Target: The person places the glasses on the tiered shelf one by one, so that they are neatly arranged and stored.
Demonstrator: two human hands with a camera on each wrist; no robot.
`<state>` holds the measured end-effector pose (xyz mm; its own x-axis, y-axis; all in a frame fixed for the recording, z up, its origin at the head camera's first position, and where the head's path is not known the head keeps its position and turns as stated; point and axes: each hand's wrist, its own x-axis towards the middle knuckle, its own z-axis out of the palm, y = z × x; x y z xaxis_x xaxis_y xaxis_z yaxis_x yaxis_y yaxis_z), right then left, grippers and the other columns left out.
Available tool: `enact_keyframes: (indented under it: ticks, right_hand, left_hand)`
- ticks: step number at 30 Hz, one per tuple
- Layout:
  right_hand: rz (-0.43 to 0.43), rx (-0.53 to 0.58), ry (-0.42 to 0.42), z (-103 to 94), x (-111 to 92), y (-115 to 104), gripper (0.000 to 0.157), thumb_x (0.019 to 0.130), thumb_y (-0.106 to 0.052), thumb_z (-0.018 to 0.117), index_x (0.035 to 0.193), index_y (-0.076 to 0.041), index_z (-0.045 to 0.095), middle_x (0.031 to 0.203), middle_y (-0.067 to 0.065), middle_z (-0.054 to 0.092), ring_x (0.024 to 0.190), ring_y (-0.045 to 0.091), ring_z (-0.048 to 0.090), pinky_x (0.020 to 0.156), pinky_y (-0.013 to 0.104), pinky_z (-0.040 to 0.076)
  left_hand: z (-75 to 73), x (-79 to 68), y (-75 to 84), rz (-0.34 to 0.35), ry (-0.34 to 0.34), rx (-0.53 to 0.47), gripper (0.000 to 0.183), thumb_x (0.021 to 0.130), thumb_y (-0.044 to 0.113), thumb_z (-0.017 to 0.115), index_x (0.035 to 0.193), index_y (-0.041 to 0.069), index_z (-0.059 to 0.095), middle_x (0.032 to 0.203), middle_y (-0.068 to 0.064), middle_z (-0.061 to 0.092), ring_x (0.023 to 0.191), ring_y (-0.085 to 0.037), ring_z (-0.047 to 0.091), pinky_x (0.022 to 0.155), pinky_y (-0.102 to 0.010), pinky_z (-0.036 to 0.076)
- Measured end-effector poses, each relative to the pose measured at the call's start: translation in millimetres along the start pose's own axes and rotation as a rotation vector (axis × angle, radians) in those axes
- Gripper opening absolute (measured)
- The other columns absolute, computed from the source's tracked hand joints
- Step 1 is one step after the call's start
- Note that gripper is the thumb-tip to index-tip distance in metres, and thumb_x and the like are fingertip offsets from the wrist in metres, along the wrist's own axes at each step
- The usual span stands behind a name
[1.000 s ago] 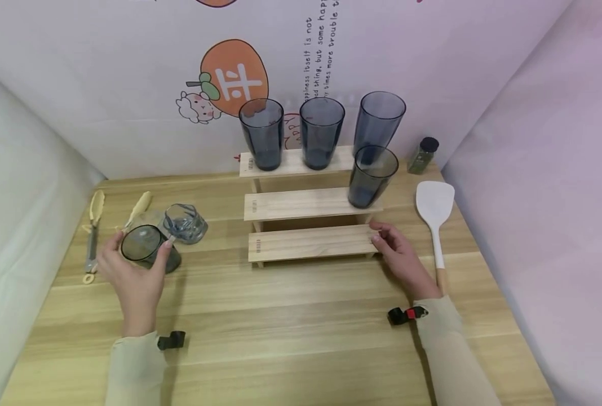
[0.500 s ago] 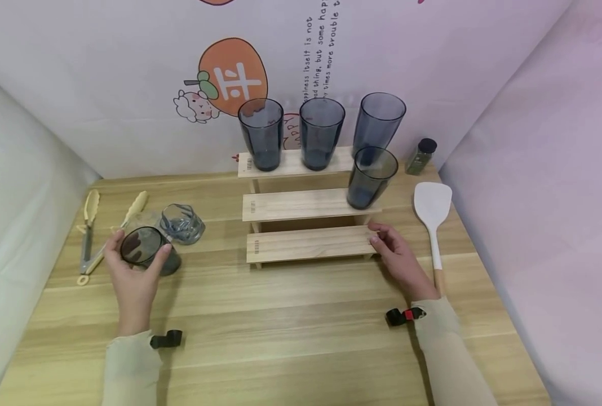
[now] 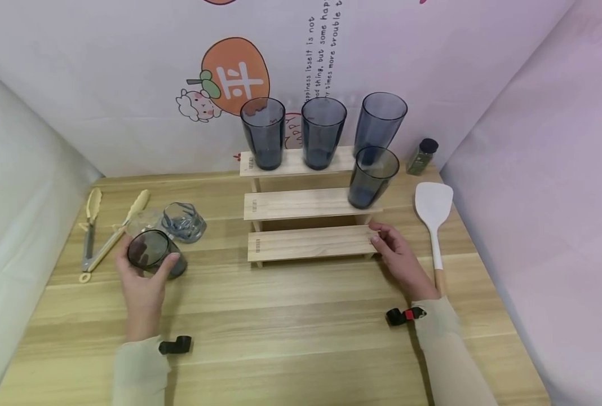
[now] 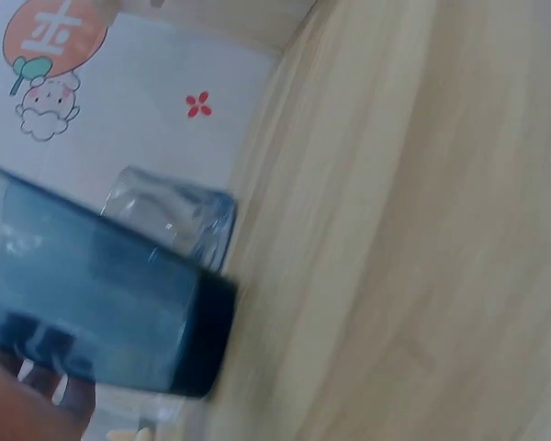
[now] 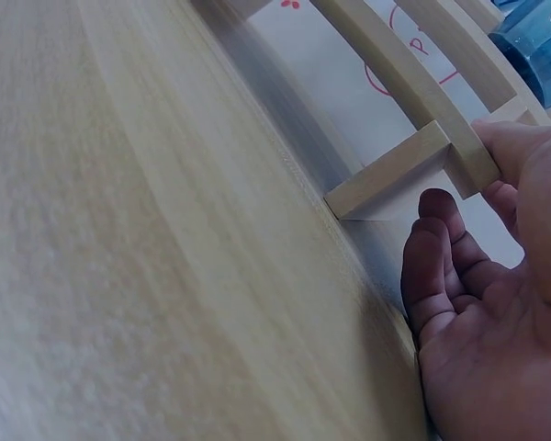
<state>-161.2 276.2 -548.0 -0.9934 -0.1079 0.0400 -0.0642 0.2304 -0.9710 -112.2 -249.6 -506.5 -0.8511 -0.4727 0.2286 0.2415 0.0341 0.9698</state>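
My left hand [image 3: 146,290] grips a dark blue-grey glass tumbler [image 3: 151,251], fingers round its far side and thumb on the right. In the left wrist view the tumbler [image 4: 101,285] has its base close to the tabletop. A faceted low clear glass [image 3: 184,223] stands just behind it, with another clear glass [image 3: 144,219] partly hidden beside that. At the right end of a three-step wooden rack [image 3: 311,243], my right hand [image 3: 399,259] pinches the lowest step. The right wrist view shows the thumb at the board's end and the other fingers curled below it.
Three tall blue glasses [image 3: 321,135] line the top step. One more tumbler [image 3: 369,180] stands at the right of the middle step. Tongs [image 3: 88,242] lie far left. A white spatula [image 3: 434,206] and a spice jar [image 3: 423,157] are on the right.
My left hand has brought the tumbler slightly right and nearer to me, uncovering more of the tongs and the clear glass behind. My right hand stays at the rack.
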Motion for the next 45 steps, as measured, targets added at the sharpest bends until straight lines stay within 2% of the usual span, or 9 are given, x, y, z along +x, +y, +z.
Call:
enact_keyframes:
  ticks: [4,9,16,22,26,32,36,41,45]
  right_hand:
    - [0.001,-0.015,0.006,-0.9,0.0,0.8,0.039,0.108,-0.024,0.054,0.142,-0.007,0.053,0.106,0.014,0.049,0.092,0.021,0.047,0.072,0.025,0.043]
    - [-0.013,-0.015,0.002,-0.6,-0.5,-0.3,0.039,0.108,-0.024,0.054,0.142,-0.006,0.053,0.106,0.015,0.051,0.093,0.021,0.048,0.073,0.026,0.043]
    - [0.000,-0.019,-0.004,-1.3,-1.3,-1.9,0.040,0.108,-0.026,0.054,0.143,-0.007,0.052,0.110,0.015,0.050,0.098,0.023,0.048,0.077,0.025,0.043]
    - [0.030,-0.018,-0.012,-1.2,-1.1,-7.9,0.041,0.108,-0.026,0.053,0.144,-0.007,0.052,0.113,0.014,0.049,0.099,0.023,0.048,0.077,0.025,0.043]
    - [0.036,-0.017,-0.022,0.8,-3.9,-22.5,0.041,0.108,-0.020,0.052,0.143,0.000,0.050,0.110,0.015,0.049,0.096,0.022,0.047,0.075,0.025,0.043]
    - [0.029,-0.013,-0.020,0.4,-4.6,-25.4,0.040,0.108,-0.018,0.052,0.142,0.002,0.050,0.108,0.015,0.048,0.093,0.021,0.047,0.073,0.025,0.043]
    - [0.017,0.002,-0.016,-2.6,-0.8,-9.1,0.040,0.108,-0.021,0.053,0.144,-0.004,0.051,0.110,0.014,0.049,0.096,0.021,0.047,0.074,0.026,0.043]
    - [-0.005,0.000,-0.008,-3.7,1.6,1.7,0.040,0.107,-0.025,0.054,0.144,-0.007,0.052,0.111,0.014,0.050,0.099,0.023,0.048,0.076,0.025,0.043]
    - [-0.006,0.005,-0.008,-2.9,1.0,2.3,0.040,0.107,-0.026,0.055,0.143,-0.007,0.053,0.111,0.015,0.049,0.099,0.023,0.048,0.077,0.025,0.043]
  left_hand:
    - [10.6,-2.9,-1.3,-0.053,0.066,0.022,0.097,0.076,0.000,0.089,0.153,0.014,0.032,0.148,-0.011,0.042,0.136,-0.029,0.037,0.115,-0.035,0.028]
    - [18.7,-2.1,-0.7,-0.045,0.124,0.009,0.098,0.074,0.003,0.091,0.152,0.013,0.033,0.145,-0.009,0.045,0.133,-0.026,0.040,0.112,-0.038,0.032]
    - [19.6,1.1,-2.1,0.011,0.078,-0.135,0.086,0.075,-0.011,0.085,0.147,0.004,0.040,0.140,-0.017,0.050,0.129,-0.034,0.044,0.108,-0.038,0.038]
    - [20.8,2.4,2.4,-0.042,-0.076,-0.189,0.082,0.076,-0.019,0.079,0.146,0.004,0.044,0.139,-0.019,0.050,0.126,-0.034,0.047,0.097,-0.030,0.046]
    - [29.8,6.5,17.8,-0.088,-0.243,-0.177,0.082,0.079,-0.018,0.077,0.149,0.009,0.044,0.139,-0.017,0.047,0.126,-0.032,0.048,0.095,-0.029,0.048]
    - [60.5,26.1,52.7,-0.053,-0.573,-0.142,0.083,0.079,-0.020,0.076,0.150,0.008,0.045,0.141,-0.018,0.046,0.126,-0.035,0.045,0.098,-0.032,0.047]
    - [89.1,37.1,75.0,-0.050,-0.720,-0.161,0.084,0.078,-0.018,0.077,0.150,0.010,0.045,0.140,-0.019,0.048,0.127,-0.036,0.046,0.097,-0.031,0.049]
    - [126.6,49.0,89.1,-0.047,-0.811,-0.220,0.082,0.077,-0.014,0.079,0.149,0.008,0.046,0.140,-0.019,0.049,0.127,-0.034,0.048,0.099,-0.035,0.048]
    - [150.9,53.0,86.2,-0.042,-0.804,-0.251,0.080,0.077,-0.012,0.081,0.146,0.011,0.050,0.138,-0.019,0.051,0.125,-0.033,0.050,0.098,-0.036,0.049]
